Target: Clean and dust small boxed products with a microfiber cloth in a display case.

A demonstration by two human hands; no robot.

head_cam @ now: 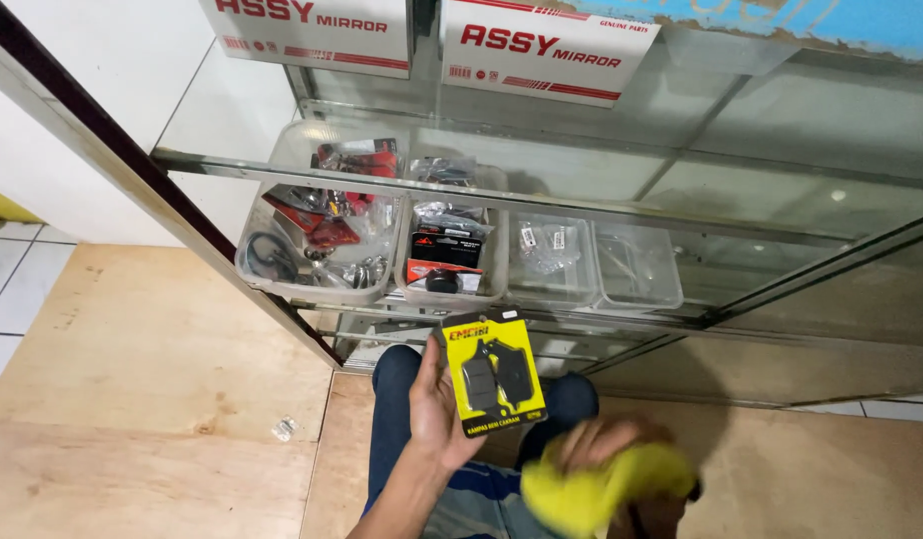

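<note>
Nearest the camera, the right hand [603, 439] is blurred, pressed into a bright yellow cloth [596, 486] low in the view; its fingers look curled over the cloth, though the blur hides how firmly they grip it. Just left of it the left hand [436, 407] rises from the forearm and holds up a yellow-and-black blister pack of brake pads [492, 372] — thumb on the left edge, fingers clamped behind the card, so the pack stands nearly upright with its face to the camera. Two dark pads show through the clear bubble. Below both hands are the person's knees in blue jeans [393, 399], over a plywood floor [152, 399] on which a small crumpled clear wrapper [284, 428] lies, well apart to the left.

Beyond the pack stands a glass display cabinet [781, 200] with a dark frame. On its shelf, just above the pack, four clear plastic trays sit side by side: the left tray [282, 284] holds red-carded parts, a dark ring and loose metal bits; the second tray [486, 284] holds bagged parts and a black-and-red pack; the third tray [556, 284] holds a few small clear bags; the fourth tray [671, 279] looks almost bare. Farthest off, on top of the cabinet, two white cartons with red lettering [541, 50] rest side by side.
</note>
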